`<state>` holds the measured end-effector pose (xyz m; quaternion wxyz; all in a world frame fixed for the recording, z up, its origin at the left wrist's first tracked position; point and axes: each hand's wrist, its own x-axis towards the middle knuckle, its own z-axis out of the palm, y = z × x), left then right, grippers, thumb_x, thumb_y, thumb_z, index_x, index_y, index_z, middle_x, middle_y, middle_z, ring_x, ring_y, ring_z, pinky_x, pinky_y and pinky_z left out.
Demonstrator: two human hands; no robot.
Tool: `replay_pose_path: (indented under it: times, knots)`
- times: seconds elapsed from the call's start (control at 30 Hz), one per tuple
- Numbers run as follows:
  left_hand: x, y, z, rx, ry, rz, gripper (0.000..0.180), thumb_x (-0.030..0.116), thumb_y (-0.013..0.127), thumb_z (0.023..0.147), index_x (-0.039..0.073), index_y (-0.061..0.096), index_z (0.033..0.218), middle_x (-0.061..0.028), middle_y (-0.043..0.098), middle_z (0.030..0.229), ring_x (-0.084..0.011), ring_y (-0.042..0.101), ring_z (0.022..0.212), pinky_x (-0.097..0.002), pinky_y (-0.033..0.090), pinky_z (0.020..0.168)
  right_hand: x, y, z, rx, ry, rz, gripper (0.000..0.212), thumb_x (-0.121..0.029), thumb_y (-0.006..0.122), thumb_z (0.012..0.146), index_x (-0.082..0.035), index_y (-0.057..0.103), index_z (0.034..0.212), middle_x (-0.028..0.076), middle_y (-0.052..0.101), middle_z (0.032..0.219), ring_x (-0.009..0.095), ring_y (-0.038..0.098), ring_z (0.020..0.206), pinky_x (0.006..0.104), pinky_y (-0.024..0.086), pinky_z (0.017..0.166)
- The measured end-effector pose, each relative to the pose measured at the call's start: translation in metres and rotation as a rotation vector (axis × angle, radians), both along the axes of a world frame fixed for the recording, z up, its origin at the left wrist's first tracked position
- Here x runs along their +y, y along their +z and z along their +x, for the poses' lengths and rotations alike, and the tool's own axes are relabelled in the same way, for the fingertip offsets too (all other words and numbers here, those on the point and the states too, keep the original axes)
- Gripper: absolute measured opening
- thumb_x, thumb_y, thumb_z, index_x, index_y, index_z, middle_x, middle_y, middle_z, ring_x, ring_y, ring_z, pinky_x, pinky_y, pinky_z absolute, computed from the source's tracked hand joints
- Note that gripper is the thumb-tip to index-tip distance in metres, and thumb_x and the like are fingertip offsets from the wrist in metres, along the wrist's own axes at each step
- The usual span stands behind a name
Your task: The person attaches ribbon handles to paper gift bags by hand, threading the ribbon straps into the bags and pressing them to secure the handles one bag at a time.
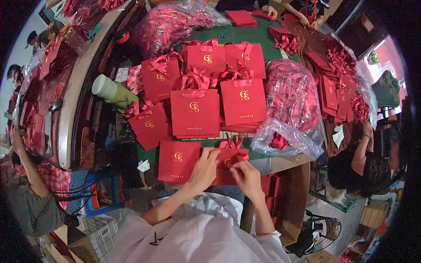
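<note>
At the near table edge, a red paper gift bag with gold print lies between my two hands. Its red ribbon sticks up at the top. My left hand has its fingers bent over the bag's upper left side. The fingers of my right hand are closed in a pinch at its right side; the exact spot they grip is partly hidden. Flat to the left lies another red bag, beside my left hand. Beyond them, several stacks of red ribbon-handled bags cover the green table.
Right of the stacks is a clear plastic sack of red ribbons; another sack lies at the far left. A pale green cylinder stands left. An open cardboard box is below my right hand. Other people work around the tables.
</note>
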<state>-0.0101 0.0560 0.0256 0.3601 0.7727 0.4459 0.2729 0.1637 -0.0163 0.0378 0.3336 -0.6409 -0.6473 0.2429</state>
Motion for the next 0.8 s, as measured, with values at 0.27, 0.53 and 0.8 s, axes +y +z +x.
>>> replay_pose_path:
  times: [0.27, 0.53, 0.8]
  knots:
    - [0.017, -0.015, 0.014, 0.354, -0.023, -0.007, 0.031, -0.006, 0.057, 0.077, -0.002, 0.05, 0.107, -0.021, 0.046, 0.108, -0.0427, 0.062, 0.082, -0.0495, 0.055, 0.069, 0.02, -0.025, -0.018, 0.043, -0.224, 0.03, 0.012, -0.012, 0.069, 0.085, -0.004, 0.062, 0.09, 0.015, 0.063, 0.083, 0.035, 0.064, 0.075, 0.0409, 0.05, 0.064]
    - [0.016, -0.012, 0.014, 0.208, -0.099, 0.045, 0.019, 0.003, 0.059, 0.085, 0.007, 0.054, 0.103, -0.0171, 0.052, 0.102, -0.0435, 0.061, 0.081, -0.0524, 0.052, 0.064, 0.018, -0.031, -0.023, 0.004, -0.301, 0.007, 0.013, -0.016, 0.069, 0.084, -0.004, 0.063, 0.087, 0.016, 0.064, 0.084, 0.035, 0.064, 0.077, 0.0428, 0.05, 0.065]
    - [0.023, -0.007, 0.012, 0.15, -0.194, -0.048, 0.016, 0.002, 0.058, 0.084, 0.004, 0.051, 0.098, -0.0179, 0.062, 0.088, -0.0414, 0.062, 0.083, -0.0494, 0.05, 0.069, 0.01, -0.032, -0.033, 0.123, -0.399, -0.06, 0.015, -0.017, 0.07, 0.082, -0.004, 0.063, 0.083, 0.014, 0.066, 0.079, 0.031, 0.066, 0.07, 0.0403, 0.051, 0.064]
